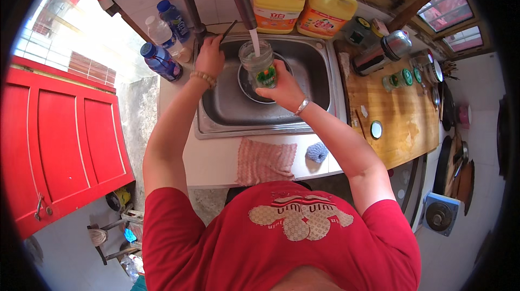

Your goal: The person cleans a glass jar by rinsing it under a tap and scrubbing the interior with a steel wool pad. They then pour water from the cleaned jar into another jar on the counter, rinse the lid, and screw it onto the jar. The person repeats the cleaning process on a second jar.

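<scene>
My right hand [285,87] is wrapped around a clear glass jar [256,62] with a green label, tilted over the sink. Water runs from the grey gooseneck faucet [243,2] into the jar's open mouth. With my left hand [210,57] I hold the faucet's lever handle [228,31] at the base of the spout; the fingertips are partly hidden. Beneath the jar, a round metal bowl [243,83] sits in the stainless steel sink [313,106], mostly covered by the jar and my right hand.
Plastic bottles [160,61] stand left of the sink, two yellow detergent jugs [278,6] behind it. A pink cloth [266,161] and a blue scrubber [317,152] lie in front. On the wooden board [390,112] at right are a thermos [382,53], jars [392,81] and a lid [376,129].
</scene>
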{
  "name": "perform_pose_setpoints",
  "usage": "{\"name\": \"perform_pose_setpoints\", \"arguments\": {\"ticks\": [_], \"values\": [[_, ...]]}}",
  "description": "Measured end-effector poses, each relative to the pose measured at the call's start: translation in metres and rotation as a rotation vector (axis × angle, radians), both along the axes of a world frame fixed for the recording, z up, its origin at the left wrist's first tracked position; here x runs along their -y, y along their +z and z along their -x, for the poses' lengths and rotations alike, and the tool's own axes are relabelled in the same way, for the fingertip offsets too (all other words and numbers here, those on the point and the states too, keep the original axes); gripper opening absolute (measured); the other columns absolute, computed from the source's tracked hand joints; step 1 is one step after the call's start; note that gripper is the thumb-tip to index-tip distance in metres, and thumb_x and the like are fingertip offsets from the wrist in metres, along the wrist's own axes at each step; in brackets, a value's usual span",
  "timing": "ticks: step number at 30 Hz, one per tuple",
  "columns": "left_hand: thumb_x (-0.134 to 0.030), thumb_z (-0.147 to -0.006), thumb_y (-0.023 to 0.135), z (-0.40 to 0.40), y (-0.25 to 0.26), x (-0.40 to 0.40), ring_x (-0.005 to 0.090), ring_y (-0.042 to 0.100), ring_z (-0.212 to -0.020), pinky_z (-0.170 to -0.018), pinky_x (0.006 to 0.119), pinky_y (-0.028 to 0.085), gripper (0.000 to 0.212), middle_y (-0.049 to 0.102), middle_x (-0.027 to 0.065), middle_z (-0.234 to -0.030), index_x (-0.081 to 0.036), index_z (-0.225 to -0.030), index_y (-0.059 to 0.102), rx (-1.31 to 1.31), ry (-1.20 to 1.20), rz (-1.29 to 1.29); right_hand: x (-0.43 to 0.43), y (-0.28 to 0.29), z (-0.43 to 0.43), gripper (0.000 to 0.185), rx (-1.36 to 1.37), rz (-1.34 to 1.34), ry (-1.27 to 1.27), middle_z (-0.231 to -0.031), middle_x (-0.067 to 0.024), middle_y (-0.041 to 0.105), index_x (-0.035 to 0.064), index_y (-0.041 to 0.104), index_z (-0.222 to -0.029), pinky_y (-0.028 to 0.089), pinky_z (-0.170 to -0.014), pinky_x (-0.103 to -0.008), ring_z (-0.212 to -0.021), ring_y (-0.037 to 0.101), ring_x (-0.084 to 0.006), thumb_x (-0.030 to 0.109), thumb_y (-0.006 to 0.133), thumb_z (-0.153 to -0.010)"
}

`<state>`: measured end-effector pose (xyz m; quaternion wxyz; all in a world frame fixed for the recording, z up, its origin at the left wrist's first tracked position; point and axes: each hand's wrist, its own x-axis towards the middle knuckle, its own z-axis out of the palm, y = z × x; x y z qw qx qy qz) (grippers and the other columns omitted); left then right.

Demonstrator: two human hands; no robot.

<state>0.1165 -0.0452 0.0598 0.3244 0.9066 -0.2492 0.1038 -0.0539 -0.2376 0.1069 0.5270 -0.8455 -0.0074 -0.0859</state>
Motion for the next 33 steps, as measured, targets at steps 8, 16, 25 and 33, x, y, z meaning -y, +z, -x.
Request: {"name": "perform_pose_setpoints", "arguments": {"ticks": [8,16,25,33], "values": [[-0.002,-0.076,0.061,0.106,-0.053,-0.061,0.0379,0.051,-0.108,-0.093,0.043,0.043,0.043,0.052,0.0187,-0.118,-0.007,-0.118,0.054,-0.145,-0.129,-0.012,-0.003,-0.015,0.000,0.069,0.098,0.210,0.011,-0.109,-0.0208,0.059,0.0018,0.043,-0.119,0.045,-0.087,-0.0418,-0.103,0.056,-0.0380,0.020,0.080,-0.064],[-0.005,-0.075,0.062,0.149,-0.061,-0.074,0.0332,0.050,-0.109,-0.096,0.043,0.039,0.038,0.053,0.0141,-0.117,-0.008,-0.113,0.058,-0.108,-0.196,-0.172,-0.004,-0.003,-0.005,0.067,-0.126,0.050,-0.124,-0.108,-0.0205,0.060,0.0011,0.043,-0.119,0.046,-0.087,-0.0391,-0.104,0.058,-0.0359,0.024,0.078,-0.066],[-0.007,-0.077,0.058,0.155,-0.063,-0.066,0.0286,0.053,-0.106,-0.095,0.040,0.039,0.024,0.059,0.0092,-0.109,-0.010,-0.101,0.063,-0.061,-0.165,-0.202,0.016,-0.001,0.039,0.045,-1.098,-0.981,0.133,-0.101,-0.0141,0.066,0.0045,0.059,-0.107,0.053,-0.080,-0.0442,-0.090,0.065,-0.0287,0.043,0.060,-0.084],[-0.012,-0.083,0.058,0.155,-0.062,-0.068,0.0271,0.057,-0.100,-0.093,0.040,0.040,0.014,0.063,0.0099,-0.100,-0.009,-0.095,0.065,-0.077,-0.164,-0.212,0.008,0.002,0.077,0.044,-0.964,-1.275,0.186,-0.096,-0.0116,0.067,0.0033,0.057,-0.112,0.054,-0.082,-0.0436,-0.087,0.066,-0.0235,0.042,0.053,-0.091]]}}
